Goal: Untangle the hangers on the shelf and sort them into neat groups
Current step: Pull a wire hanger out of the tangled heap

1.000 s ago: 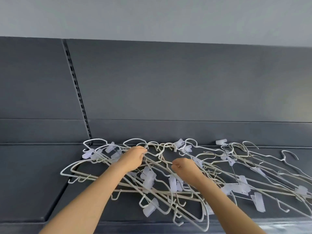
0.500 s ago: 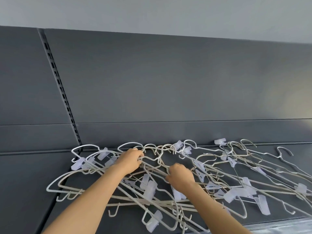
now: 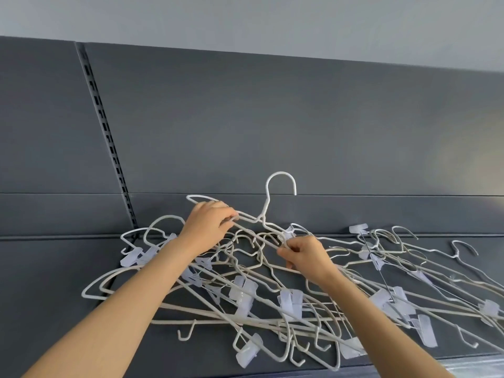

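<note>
Grey shelf point(image 3: 54, 268) holds hanger tangle point(image 3: 245, 291) cut off right; left hand point(image 3: 207, 227) grips raised hanger point(image 3: 266, 211), right hand point(image 3: 302, 257) pinches it.

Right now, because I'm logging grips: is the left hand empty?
No, the left hand grips one arm of the raised white hanger.

I take this for a clothing shop. Under my grip lies a dark grey display shelf point(image 3: 54, 274), heaped with white wire hangers point(image 3: 272, 320), many with clear clips point(image 3: 243, 291), the retail sort. Behind the grip rise matching grey back panels point(image 3: 272, 118); up and left of it runs a slotted upright point(image 3: 107, 137), as on shop fittings. High above the grip is a plain pale wall point(image 3: 245, 20).
</note>
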### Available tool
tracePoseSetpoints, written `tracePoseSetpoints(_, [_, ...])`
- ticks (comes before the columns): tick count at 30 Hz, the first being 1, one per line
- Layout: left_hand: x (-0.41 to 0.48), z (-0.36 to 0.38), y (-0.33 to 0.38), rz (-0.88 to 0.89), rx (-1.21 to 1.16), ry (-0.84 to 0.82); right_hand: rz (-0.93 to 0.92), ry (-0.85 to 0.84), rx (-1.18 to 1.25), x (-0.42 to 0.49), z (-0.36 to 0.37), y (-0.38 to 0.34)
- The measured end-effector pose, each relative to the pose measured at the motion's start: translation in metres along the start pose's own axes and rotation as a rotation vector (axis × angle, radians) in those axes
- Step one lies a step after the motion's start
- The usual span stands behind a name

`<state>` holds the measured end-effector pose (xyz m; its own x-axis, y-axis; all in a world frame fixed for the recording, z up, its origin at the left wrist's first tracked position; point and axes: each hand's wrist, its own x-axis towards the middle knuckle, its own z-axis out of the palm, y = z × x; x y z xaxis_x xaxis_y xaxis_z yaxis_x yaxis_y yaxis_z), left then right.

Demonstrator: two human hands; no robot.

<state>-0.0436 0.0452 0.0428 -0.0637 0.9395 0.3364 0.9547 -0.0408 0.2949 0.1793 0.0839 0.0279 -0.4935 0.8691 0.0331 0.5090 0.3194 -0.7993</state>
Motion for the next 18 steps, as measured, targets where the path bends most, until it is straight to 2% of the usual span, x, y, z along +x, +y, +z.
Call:
tracePoseSetpoints(2, [-0.003,-0.002,0.004,-0.006,0.049,0.022,0.008,0.004,0.038,-0.003,0.002,0.002])
tracePoseSetpoints(6, [-0.016,0.007,0.013,-0.037,0.145,-0.066,0.046,0.001,0.043,-0.008,0.014,0.009])
tracePoseSetpoints(12, [-0.023,0.034,0.014,-0.124,0.01,-0.147,0.106,-0.112,0.008,-0.006,0.009,0.013])
tracePoseSetpoints(16, [-0.028,0.052,0.008,-0.24,-0.088,-0.207,0.178,0.063,-0.281,0.009,-0.011,0.047])
tracePoseSetpoints(18, [-0.029,0.055,0.009,-0.255,-0.112,-0.195,0.242,0.085,-0.452,0.014,-0.018,0.068])
